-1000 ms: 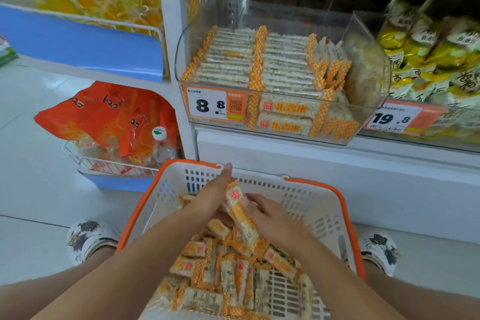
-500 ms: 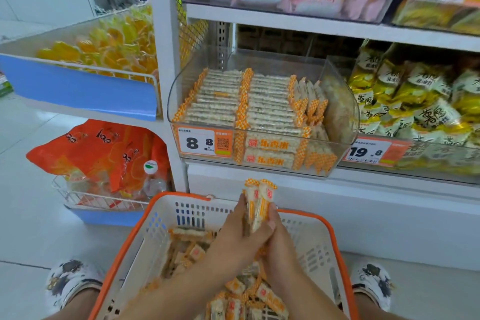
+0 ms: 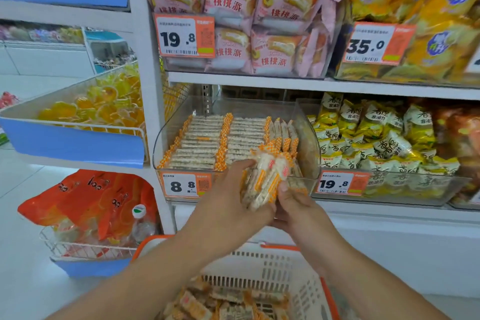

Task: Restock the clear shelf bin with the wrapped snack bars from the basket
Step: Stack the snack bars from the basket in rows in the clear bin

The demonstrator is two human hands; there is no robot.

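Both hands, left hand and right hand, clasp bundle of snack bars (crinkly clear wrap, orange checked ends) at front lip of clear shelf bin; slotted plastic basket below.

You have the basket nearest you, low in the scene, with loose bars lying in it. Beyond it, on the shelf, sits the clear bin, rows of bars packed inside. Both your hands, left hand and right hand, hold a bundle of bars at the bin's near edge. Right of the bin lie bagged snacks.
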